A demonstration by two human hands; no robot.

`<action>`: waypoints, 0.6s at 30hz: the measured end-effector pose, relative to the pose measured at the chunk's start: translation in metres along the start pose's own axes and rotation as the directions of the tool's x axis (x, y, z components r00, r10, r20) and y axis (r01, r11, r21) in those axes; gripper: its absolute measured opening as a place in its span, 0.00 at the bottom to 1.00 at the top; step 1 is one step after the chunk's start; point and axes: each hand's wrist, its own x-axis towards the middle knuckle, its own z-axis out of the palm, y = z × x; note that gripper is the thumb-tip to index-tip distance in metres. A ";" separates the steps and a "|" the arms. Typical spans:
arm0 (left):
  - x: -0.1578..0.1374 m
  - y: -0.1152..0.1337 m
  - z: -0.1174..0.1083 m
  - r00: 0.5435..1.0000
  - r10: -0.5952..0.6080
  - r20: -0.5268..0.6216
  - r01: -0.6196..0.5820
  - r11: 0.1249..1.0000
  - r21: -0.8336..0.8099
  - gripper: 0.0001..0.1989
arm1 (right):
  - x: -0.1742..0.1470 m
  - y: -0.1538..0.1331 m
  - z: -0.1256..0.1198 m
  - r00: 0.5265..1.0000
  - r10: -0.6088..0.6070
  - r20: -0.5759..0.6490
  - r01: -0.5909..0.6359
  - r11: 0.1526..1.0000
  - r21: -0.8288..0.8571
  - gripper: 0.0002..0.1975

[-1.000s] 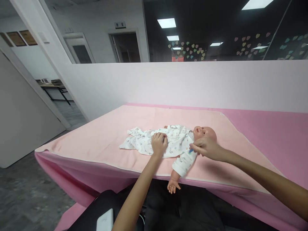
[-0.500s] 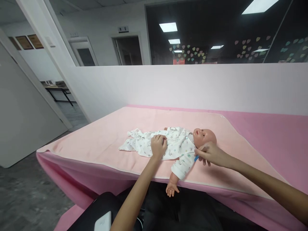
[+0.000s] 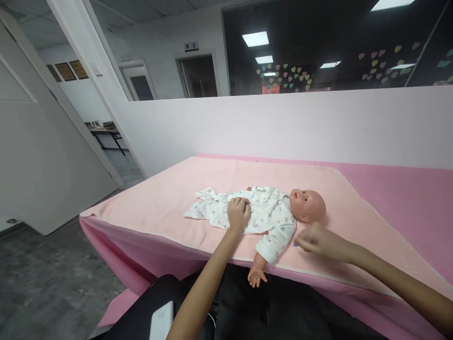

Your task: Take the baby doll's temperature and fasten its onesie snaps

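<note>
A baby doll [image 3: 307, 206] lies on its back, head to the right, in white patterned clothes [image 3: 264, 212]. One doll arm hangs over the table's near edge. My left hand [image 3: 239, 213] rests on the clothes at the doll's middle, its fingers curled; whether they pinch cloth or anything else is hidden. Beside the doll's head and shoulder, apart from it, my right hand [image 3: 314, 242] is closed and smeared by motion. A small blue thing [image 3: 296, 244] pokes out from its fingertips, too blurred to name.
A peach-coloured cloth [image 3: 159, 203] lies under the doll, over a pink table cover [image 3: 410, 198]. A white wall [image 3: 269, 127] with a dark window stands behind the table. Near my lap is a white device [image 3: 162, 321]. A door [image 3: 46, 141] is at the left.
My right hand has drawn back from the doll's collar, toward me and slightly right, with the blue thing in it. My left hand stays on the doll. The view has turned slightly left.
</note>
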 end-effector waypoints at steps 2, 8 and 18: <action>0.000 0.000 0.000 1.000 -0.001 0.002 0.001 1.000 0.003 0.07 | -0.004 0.010 -0.004 0.998 -0.055 0.008 0.056 0.995 -0.087 0.22; 0.001 0.000 0.000 1.000 -0.019 -0.016 0.019 0.999 0.034 0.07 | -0.001 0.028 0.010 0.943 -0.287 -0.166 0.217 0.913 -0.347 0.16; 0.013 0.044 0.003 0.964 0.261 -0.050 -0.262 0.965 -0.003 0.08 | -0.051 0.107 0.018 0.944 -0.303 0.131 0.287 0.557 -0.779 0.18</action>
